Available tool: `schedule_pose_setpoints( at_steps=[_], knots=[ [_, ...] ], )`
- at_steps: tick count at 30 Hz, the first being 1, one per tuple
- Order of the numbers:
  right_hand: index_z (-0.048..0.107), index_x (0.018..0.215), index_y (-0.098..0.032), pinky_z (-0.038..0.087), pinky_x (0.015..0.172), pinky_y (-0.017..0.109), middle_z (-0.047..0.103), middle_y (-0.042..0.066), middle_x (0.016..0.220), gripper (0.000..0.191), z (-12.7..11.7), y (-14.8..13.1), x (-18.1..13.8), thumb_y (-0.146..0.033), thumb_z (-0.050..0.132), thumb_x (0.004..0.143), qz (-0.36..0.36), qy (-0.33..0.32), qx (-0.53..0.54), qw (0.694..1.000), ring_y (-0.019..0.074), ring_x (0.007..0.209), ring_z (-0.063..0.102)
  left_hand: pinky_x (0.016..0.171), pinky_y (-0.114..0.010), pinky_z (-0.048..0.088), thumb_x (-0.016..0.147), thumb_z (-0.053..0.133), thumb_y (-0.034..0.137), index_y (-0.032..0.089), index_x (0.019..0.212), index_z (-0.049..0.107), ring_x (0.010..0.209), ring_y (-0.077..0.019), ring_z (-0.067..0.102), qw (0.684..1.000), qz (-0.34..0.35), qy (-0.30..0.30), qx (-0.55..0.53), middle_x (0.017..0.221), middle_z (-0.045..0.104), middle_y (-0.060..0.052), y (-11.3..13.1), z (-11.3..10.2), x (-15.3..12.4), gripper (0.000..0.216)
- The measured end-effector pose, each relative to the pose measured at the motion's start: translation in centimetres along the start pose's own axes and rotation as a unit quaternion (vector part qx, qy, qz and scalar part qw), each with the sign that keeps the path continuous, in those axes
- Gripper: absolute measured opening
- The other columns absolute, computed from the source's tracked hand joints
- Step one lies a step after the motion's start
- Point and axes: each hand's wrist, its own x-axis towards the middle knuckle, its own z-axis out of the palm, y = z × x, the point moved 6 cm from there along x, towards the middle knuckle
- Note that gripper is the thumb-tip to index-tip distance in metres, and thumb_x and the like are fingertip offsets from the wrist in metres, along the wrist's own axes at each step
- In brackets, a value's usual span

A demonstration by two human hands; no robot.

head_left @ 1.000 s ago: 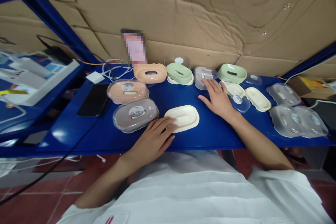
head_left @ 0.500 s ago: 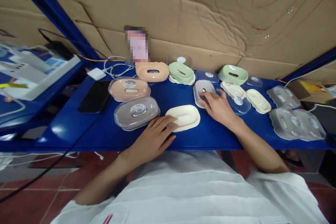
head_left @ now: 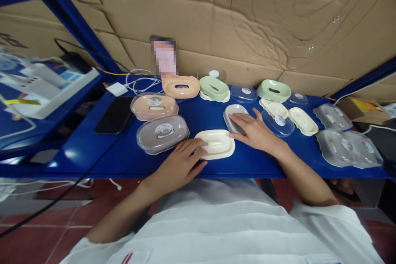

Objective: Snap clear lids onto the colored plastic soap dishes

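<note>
My left hand [head_left: 181, 165] rests on the blue shelf [head_left: 130, 159] with its fingers spread flat against the near left edge of a cream soap-dish tray [head_left: 216, 144]. My right hand [head_left: 255, 132] lies with fingers stretched out on top of a grey soap-dish tray [head_left: 230, 113], which sits just behind and to the right of the cream one. A grey lidded soap box [head_left: 162, 133] stands left of the cream tray.
A peach lidded box [head_left: 154, 106], peach base [head_left: 181, 86], green bases [head_left: 214, 87] [head_left: 274, 90], clear lids [head_left: 243, 93] [head_left: 277, 123], cream inserts [head_left: 303, 120] and frosted lids [head_left: 346, 146] crowd the shelf. A black phone [head_left: 114, 114] and cables lie left. Cardboard backs the shelf.
My right hand has dragged the grey tray from the back row toward me, to beside the cream tray. Its clear lid stayed at the back. My left hand has stayed put.
</note>
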Motion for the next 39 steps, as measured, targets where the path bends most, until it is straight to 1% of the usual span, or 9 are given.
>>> schedule_pose_setpoints(
  at_steps=[6, 9, 13, 16, 19, 26, 29, 33, 39],
  knots=[
    [0.061, 0.155, -0.024, 0.037, 0.12, 0.061, 0.078, 0.015, 0.137, 0.046, -0.5, 1.6, 0.7, -0.039, 0.043, 0.116, 0.055, 0.046, 0.024, 0.997, 0.0307, 0.12, 0.075, 0.117, -0.053, 0.054, 0.11, 0.058, 0.026, 0.019, 0.121, 0.067, 0.136, -0.0308, 0.063, 1.0, 0.007, 0.002, -0.002, 0.14, 0.066, -0.015, 0.0, 0.0, 0.0, 0.015],
    [0.064, 0.151, -0.019, 0.042, 0.118, 0.059, 0.075, 0.016, 0.14, 0.048, -0.5, 1.8, 0.6, -0.046, 0.05, 0.113, 0.052, 0.043, 0.03, 0.997, 0.0337, 0.126, 0.072, 0.117, -0.053, 0.054, 0.11, 0.057, 0.026, 0.019, 0.121, 0.066, 0.136, -0.031, 0.063, 1.0, 0.006, 0.003, 0.0, 0.141, 0.066, -0.015, 0.0, 0.0, 0.0, 0.016],
    [0.057, 0.157, -0.018, 0.034, 0.129, 0.065, 0.066, 0.018, 0.155, 0.052, 0.0, 1.3, -0.2, -0.042, 0.056, 0.111, -0.004, -0.012, 0.031, 0.999, 0.0349, 0.144, 0.062, 0.118, -0.053, 0.054, 0.11, 0.058, 0.027, 0.02, 0.122, 0.067, 0.136, -0.0303, 0.063, 1.0, 0.001, 0.0, -0.005, 0.141, 0.066, -0.014, 0.0, 0.0, 0.0, 0.016],
    [0.05, 0.164, -0.017, 0.045, 0.125, 0.06, 0.058, 0.02, 0.163, 0.057, 0.0, 1.5, -0.6, -0.029, 0.055, 0.109, -0.018, -0.017, 0.041, 0.999, 0.0344, 0.151, 0.057, 0.118, -0.053, 0.054, 0.11, 0.058, 0.028, 0.02, 0.122, 0.068, 0.136, -0.0304, 0.063, 1.0, -0.001, -0.002, -0.008, 0.141, 0.067, -0.014, -0.1, -0.1, 0.0, 0.017],
    [0.055, 0.162, -0.018, 0.052, 0.118, 0.054, 0.064, 0.017, 0.158, 0.053, -0.3, 1.9, -0.5, -0.023, 0.052, 0.109, -0.024, -0.013, 0.041, 0.999, 0.0336, 0.144, 0.063, 0.119, -0.053, 0.053, 0.11, 0.058, 0.028, 0.021, 0.123, 0.069, 0.137, -0.0302, 0.063, 1.0, -0.006, -0.005, -0.014, 0.142, 0.067, -0.014, -0.2, -0.1, 0.0, 0.018],
    [0.061, 0.157, -0.019, 0.049, 0.111, 0.053, 0.074, 0.015, 0.145, 0.047, -2.4, 1.8, 0.3, -0.032, 0.044, 0.114, 0.034, 0.088, 0.024, 0.995, 0.0327, 0.128, 0.072, 0.119, -0.055, 0.053, 0.11, 0.058, 0.026, 0.022, 0.128, 0.064, 0.14, -0.0311, 0.06, 1.0, 0.011, -0.011, -0.002, 0.149, 0.061, -0.015, 0.1, -0.1, -0.1, 0.019],
    [0.067, 0.151, -0.023, 0.043, 0.116, 0.053, 0.073, 0.012, 0.147, 0.043, -2.7, -1.4, 0.1, -0.038, 0.048, 0.115, -0.044, 0.096, 0.041, 0.994, 0.0307, 0.133, 0.069, 0.122, -0.057, 0.052, 0.108, 0.061, 0.022, 0.022, 0.14, 0.059, 0.151, -0.0341, 0.052, 0.999, 0.008, 0.03, 0.017, 0.163, 0.048, -0.02, 0.3, -0.5, -0.3, 0.032],
    [0.065, 0.154, -0.024, 0.048, 0.115, 0.048, 0.072, 0.012, 0.148, 0.045, -1.3, -6.5, -0.8, -0.04, 0.052, 0.114, -0.196, 0.023, 0.095, 0.976, 0.027, 0.133, 0.068, 0.124, -0.059, 0.05, 0.106, 0.066, 0.018, 0.023, 0.152, 0.053, 0.16, -0.0376, 0.043, 0.996, 0.007, 0.083, 0.031, 0.171, 0.039, -0.022, 0.4, -1.2, -0.4, 0.048],
    [0.06, 0.157, -0.019, 0.049, 0.123, 0.05, 0.067, 0.014, 0.155, 0.046, 1.0, -7.2, -0.5, -0.033, 0.051, 0.114, -0.22, -0.008, 0.127, 0.967, 0.0271, 0.144, 0.062, 0.129, -0.058, 0.045, 0.107, 0.064, 0.017, 0.021, 0.156, 0.05, 0.15, -0.0301, 0.056, 0.996, 0.036, 0.064, 0.056, 0.152, 0.064, -0.014, 0.2, -0.5, -0.3, 0.051]
  ],
)
